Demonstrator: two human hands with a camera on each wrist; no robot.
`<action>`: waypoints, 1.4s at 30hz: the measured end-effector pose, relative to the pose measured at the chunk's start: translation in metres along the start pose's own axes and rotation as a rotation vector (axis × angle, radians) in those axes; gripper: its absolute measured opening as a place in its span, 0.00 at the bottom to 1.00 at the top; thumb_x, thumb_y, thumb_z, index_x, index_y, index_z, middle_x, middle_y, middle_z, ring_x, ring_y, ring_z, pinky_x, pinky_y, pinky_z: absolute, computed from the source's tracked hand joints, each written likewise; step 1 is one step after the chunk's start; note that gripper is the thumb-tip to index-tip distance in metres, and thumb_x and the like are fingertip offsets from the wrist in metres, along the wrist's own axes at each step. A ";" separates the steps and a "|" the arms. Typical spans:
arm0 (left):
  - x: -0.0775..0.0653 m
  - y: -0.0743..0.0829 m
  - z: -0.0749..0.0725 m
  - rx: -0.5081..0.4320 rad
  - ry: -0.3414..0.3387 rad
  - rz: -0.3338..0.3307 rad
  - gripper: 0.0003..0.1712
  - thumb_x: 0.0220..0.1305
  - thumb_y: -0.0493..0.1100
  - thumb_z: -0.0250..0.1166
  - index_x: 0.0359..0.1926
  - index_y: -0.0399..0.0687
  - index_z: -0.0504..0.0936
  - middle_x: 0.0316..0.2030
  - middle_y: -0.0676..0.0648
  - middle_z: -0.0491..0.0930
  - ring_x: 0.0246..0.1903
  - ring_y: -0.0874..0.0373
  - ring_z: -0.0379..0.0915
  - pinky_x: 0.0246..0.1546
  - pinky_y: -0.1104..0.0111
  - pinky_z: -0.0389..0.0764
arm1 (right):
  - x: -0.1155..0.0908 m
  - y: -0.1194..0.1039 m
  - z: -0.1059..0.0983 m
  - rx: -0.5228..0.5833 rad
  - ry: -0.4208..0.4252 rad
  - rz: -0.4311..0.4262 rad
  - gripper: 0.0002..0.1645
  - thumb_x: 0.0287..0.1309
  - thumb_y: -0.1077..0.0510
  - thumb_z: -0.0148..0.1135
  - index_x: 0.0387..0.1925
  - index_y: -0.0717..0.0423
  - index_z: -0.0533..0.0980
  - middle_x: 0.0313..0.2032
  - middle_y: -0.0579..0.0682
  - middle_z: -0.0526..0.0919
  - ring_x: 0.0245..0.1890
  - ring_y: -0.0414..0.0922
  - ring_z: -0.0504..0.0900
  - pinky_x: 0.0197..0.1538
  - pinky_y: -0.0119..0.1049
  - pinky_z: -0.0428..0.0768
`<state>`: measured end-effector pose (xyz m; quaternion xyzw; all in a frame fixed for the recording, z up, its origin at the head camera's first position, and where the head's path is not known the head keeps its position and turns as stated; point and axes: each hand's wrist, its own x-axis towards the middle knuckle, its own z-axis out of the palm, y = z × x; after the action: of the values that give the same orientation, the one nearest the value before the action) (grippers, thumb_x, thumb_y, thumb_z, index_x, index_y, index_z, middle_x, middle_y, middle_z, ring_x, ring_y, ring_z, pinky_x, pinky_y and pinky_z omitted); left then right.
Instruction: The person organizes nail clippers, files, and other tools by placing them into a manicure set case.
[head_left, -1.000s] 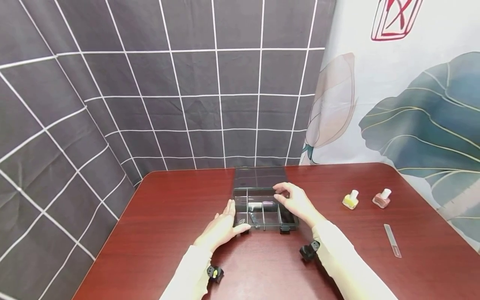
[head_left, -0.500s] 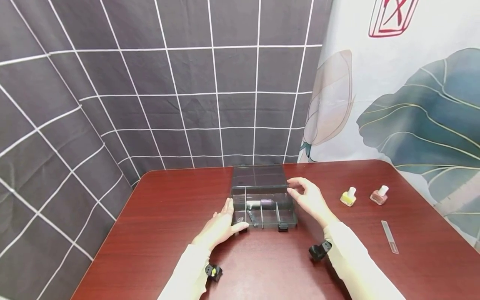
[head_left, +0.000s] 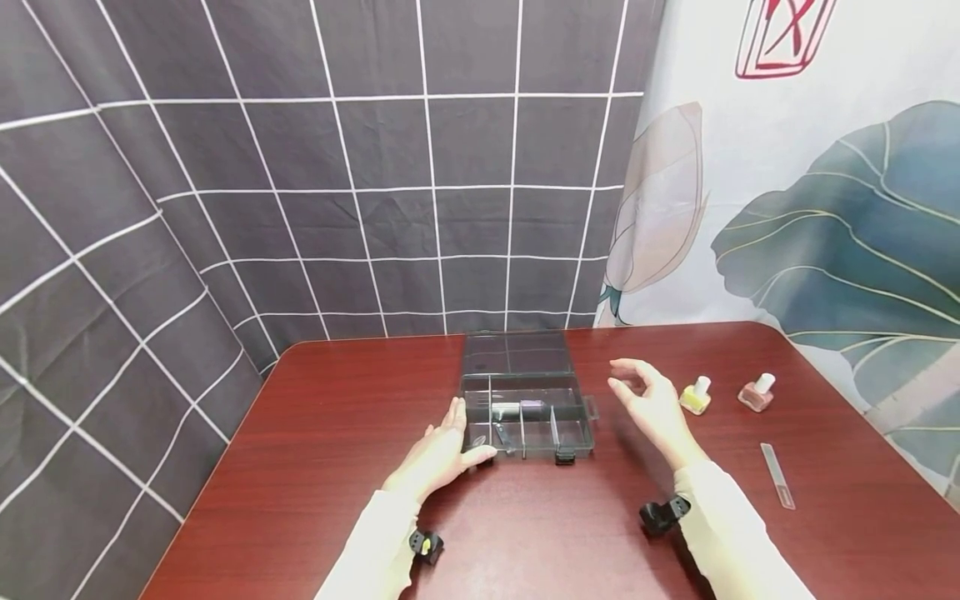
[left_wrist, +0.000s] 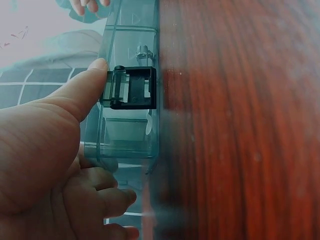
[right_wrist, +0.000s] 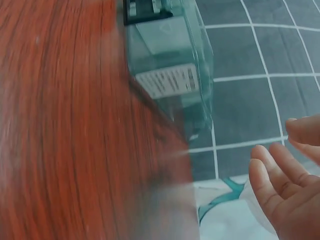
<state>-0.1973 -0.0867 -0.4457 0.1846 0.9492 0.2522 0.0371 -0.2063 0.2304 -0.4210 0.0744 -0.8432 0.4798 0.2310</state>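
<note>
A smoky clear plastic divided box (head_left: 573,392) lies on the table, its lid (head_left: 516,353) folded back. Inside are a slim white-and-purple tube (head_left: 525,409) and a small metal piece resembling a nail clipper (head_left: 502,435). My left hand (head_left: 431,458) rests against the box's front left corner: its thumb touches the top of a black clasp (left_wrist: 135,87) and its fingers lie along the left side. Holding nothing, my right hand (head_left: 656,412) hovers between the box and a yellow nail polish bottle (head_left: 695,398), thumb and fingers apart.
To the right stand the yellow bottle and a pink nail polish bottle (head_left: 755,395), both white-capped. A nail file (head_left: 777,475) lies nearer the front. Behind the red-brown table (head_left: 360,400) hang a grey checked cloth (head_left: 390,217) and a floral curtain (head_left: 810,225).
My right hand has moved right, from over the box's right compartments to beside the yellow bottle. The left hand has stayed at the box corner. The view has shifted slightly.
</note>
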 end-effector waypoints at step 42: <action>0.000 -0.001 0.001 -0.012 -0.001 -0.010 0.55 0.57 0.65 0.59 0.70 0.33 0.48 0.69 0.35 0.48 0.61 0.39 0.59 0.61 0.47 0.58 | -0.017 0.046 -0.062 -0.185 0.455 0.549 0.26 0.54 0.58 0.63 0.55 0.62 0.72 0.46 0.63 0.78 0.27 0.23 0.68 0.39 0.27 0.68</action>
<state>-0.1970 -0.0870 -0.4471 0.1798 0.9485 0.2576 0.0400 -0.1874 0.3056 -0.4374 -0.2845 -0.7986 0.4498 0.2811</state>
